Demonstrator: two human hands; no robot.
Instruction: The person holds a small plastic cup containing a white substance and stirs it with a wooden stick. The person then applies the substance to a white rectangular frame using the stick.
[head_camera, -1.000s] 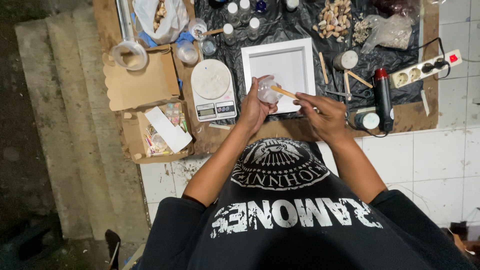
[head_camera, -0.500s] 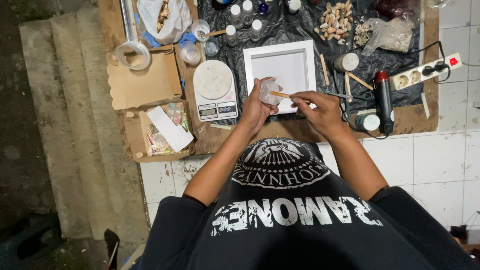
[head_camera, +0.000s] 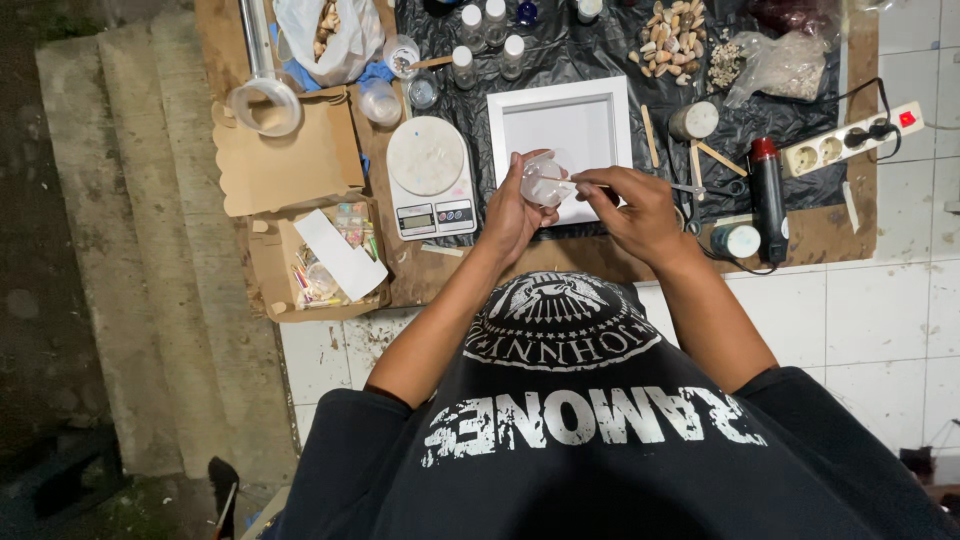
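1. You are cupping a small clear plastic cup (head_camera: 545, 180) in your left hand (head_camera: 512, 212), fingers curled around its side, holding it over the lower edge of the white shadow-box frame (head_camera: 562, 130).

2. Your right hand (head_camera: 640, 210) is pinching a thin wooden stick (head_camera: 572, 181) between thumb and fingertips, its tip reaching into the cup; a second ago the stick was angled more steeply, and now it is lying nearly level across the cup's mouth, so you appear to be stirring whatever is inside. The contents are too clear to make out.

3. Both hands are staying in the same spot above the frame through all three views; only the stick is shifting, which suggests the mixing is under way rather than finished.

4. The digital scale (head_camera: 431, 178) with its round white platter is sitting just left of your left hand, touching nothing you hold.

5. On the black plastic sheet (head_camera: 600, 60) covering the surface, a row of small bottles (head_camera: 487, 40) is standing behind the frame, with a heap of seashells (head_camera: 675, 32) to the right.

6. A black-and-red heat tool (head_camera: 768, 195) and a white power strip (head_camera: 850, 140) are lying well apart from your right hand, untouched.

7. An open cardboard box (head_camera: 318, 258) of small bits is resting on the far left.
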